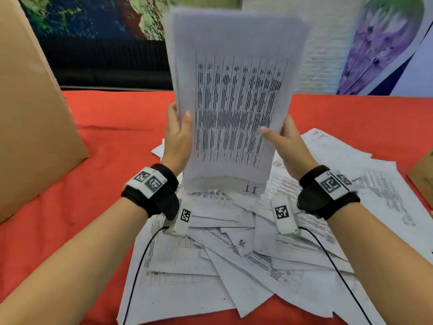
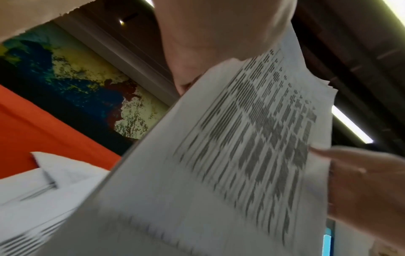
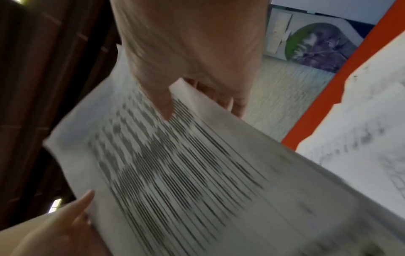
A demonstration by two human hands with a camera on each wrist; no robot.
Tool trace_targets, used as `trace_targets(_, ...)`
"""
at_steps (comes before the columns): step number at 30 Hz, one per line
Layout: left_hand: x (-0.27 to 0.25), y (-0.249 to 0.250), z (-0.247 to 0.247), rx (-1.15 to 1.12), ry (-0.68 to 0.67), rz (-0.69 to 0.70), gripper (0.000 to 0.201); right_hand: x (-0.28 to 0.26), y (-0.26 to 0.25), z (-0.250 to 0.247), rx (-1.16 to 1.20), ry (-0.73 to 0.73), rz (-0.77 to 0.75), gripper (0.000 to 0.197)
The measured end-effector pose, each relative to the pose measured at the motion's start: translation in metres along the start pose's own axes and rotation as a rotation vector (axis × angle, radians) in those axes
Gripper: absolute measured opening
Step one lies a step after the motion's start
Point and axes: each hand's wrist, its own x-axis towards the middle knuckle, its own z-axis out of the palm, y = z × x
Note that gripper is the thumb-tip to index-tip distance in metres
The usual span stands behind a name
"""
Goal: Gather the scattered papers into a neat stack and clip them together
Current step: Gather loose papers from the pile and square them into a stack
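A: Which step is in hand?

B: Squaring, it would seem. A sheaf of papers [image 1: 236,95] is held upright over the middle of the tabletop [image 1: 112,127], its lower edge resting on the scattered papers [image 1: 234,254]. The left hand [image 1: 177,137] is clamped on its left edge, fingers behind, thumb in front; the right hand [image 1: 289,141] likewise on the right.

A: What is called for next?

B: Tapping the edges flush, then more sheets gathered. No clip is seen. A cardboard box [image 1: 30,113] crowds the left edge; open room is left toward the far edge.

Held stack [image 1: 234,102] upright above scattered papers [image 1: 234,254] on table [image 1: 105,127], box [image 1: 30,113] left
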Motion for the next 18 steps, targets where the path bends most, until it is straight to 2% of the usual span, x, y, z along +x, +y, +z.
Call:
trace_targets(2,-0.007,-0.012,-0.005,-0.043,0.004,-0.072,0.017,-0.007,0.007,-0.003,0.056,-0.034,0.080,0.056)
trace_targets(4,-0.012,-0.020,-0.005,-0.021,-0.001,-0.099,0.022,-0.014,0.011,0.001,0.042,-0.053,0.114,0.059)
trace_targets(6,-0.014,-0.019,-0.001,0.007,0.025,-0.072,0.025,-0.017,0.008,0.012,0.001,-0.017,0.049,0.050)
trace_targets(9,-0.011,0.009,0.014,-0.039,0.128,0.066,0.020,-0.014,-0.016,0.030,0.070,0.065,-0.071,0.038)
trace_targets(11,-0.006,0.029,0.019,-0.101,0.232,0.150,0.025,-0.009,-0.033,0.036,0.118,0.050,-0.136,0.033)
trace_targets(13,0.000,0.030,0.014,-0.110,0.296,0.171,0.025,-0.008,-0.037,0.034,0.130,0.028,-0.142,0.027)
trace_targets(15,-0.004,0.013,0.005,-0.045,0.269,0.078,0.017,-0.012,-0.016,0.027,0.072,-0.003,-0.035,0.029)
trace_targets(18,-0.020,-0.034,-0.009,0.119,0.128,-0.274,0.018,-0.030,0.035,0.022,-0.101,-0.115,0.257,0.038)
